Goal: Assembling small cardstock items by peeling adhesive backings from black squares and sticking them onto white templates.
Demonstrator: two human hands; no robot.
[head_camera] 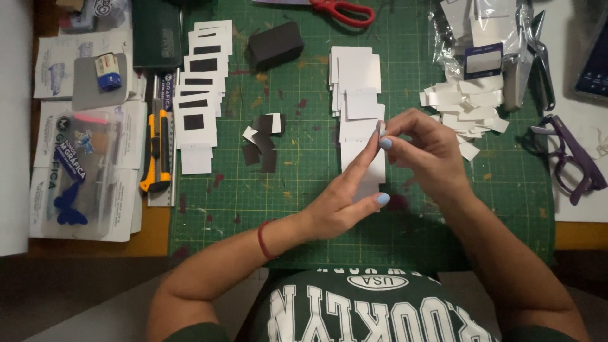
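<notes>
White paper square [373, 166] is pinched between fingertips of both hands, left [345, 190] and right [421, 152], above the green mat [304, 190].

I sit at a wooden table [152, 237] whose top is mostly covered by a green cutting mat [304, 209], under even light, with perhaps grey floor [82, 304] below.
</notes>
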